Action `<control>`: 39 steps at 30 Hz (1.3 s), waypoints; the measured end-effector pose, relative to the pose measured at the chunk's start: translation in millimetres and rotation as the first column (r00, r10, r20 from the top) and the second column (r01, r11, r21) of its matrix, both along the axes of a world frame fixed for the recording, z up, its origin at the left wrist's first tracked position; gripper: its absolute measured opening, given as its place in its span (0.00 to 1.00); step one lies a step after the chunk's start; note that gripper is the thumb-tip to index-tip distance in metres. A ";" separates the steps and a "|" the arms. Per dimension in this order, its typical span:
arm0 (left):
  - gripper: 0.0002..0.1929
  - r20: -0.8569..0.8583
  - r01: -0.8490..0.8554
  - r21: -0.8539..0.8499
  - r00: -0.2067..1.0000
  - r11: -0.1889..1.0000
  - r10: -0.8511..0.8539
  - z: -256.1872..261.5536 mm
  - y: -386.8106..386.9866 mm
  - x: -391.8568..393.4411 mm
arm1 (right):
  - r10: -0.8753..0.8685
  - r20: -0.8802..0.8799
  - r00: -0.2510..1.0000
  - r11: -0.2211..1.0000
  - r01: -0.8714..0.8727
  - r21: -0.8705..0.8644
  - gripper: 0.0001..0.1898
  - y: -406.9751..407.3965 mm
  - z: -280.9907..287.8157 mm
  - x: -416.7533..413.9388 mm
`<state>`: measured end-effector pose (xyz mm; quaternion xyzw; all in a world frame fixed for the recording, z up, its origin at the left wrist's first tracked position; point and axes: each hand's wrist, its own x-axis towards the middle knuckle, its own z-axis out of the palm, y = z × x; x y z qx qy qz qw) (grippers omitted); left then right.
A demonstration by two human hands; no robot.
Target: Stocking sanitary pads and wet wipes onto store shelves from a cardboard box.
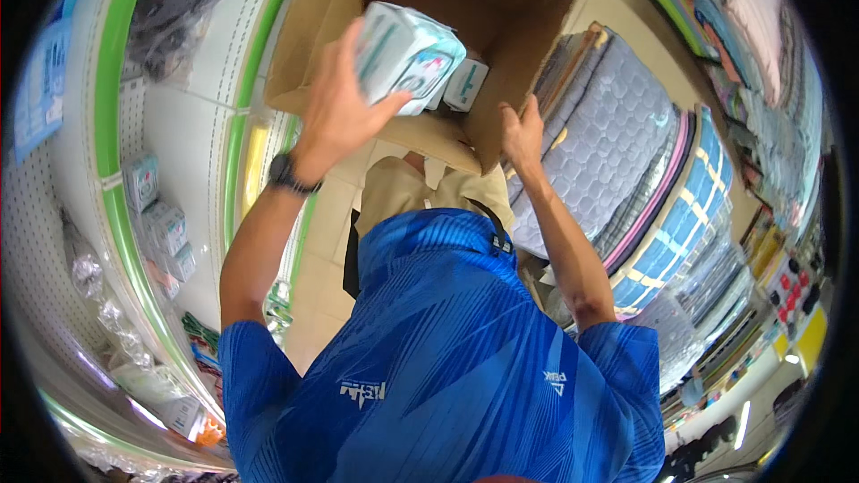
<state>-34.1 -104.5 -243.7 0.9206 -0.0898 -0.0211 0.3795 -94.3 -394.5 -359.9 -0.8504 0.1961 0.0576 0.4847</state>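
Observation:
My left hand (349, 100), with a dark watch on its wrist, grips a white and teal printed pack (409, 57) over the mouth of an open cardboard box (322, 33). Fingers lie along the pack's left side, with the thumb at its lower front. Inside the box, low and to the right, sits a similar white pack (466, 85); part of another shows beside it, mostly covered by the held one. My right hand (523, 134) holds the right edge of the box, thumb on the inner side and fingers outside.
At left stand white shelves with green edge strips (111, 80); similar small packs (164, 227) are stacked on one. Folded quilted mats and blankets (590, 127) are piled close at right. More textiles (758, 33) lie beyond. Tiled floor (322, 282) shows below the box.

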 end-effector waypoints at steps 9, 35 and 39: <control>0.53 -0.658 0.292 0.377 0.752 0.879 0.033 -209.4 -131.2 19.4 | 0.025 -0.077 0.997 0.998 -0.029 -0.051 0.27 3.6 4.3 1.7; 0.58 0.268 -0.852 0.496 0.333 0.167 0.904 -65.0 439.8 -139.4 | 0.045 0.048 0.998 0.993 -0.050 0.112 0.17 -1.5 -32.6 -3.1; 0.57 0.235 -0.893 0.392 0.331 0.223 0.914 -61.8 442.3 -137.3 | 0.028 0.031 0.999 0.992 -0.031 0.121 0.17 -1.3 -26.3 -4.1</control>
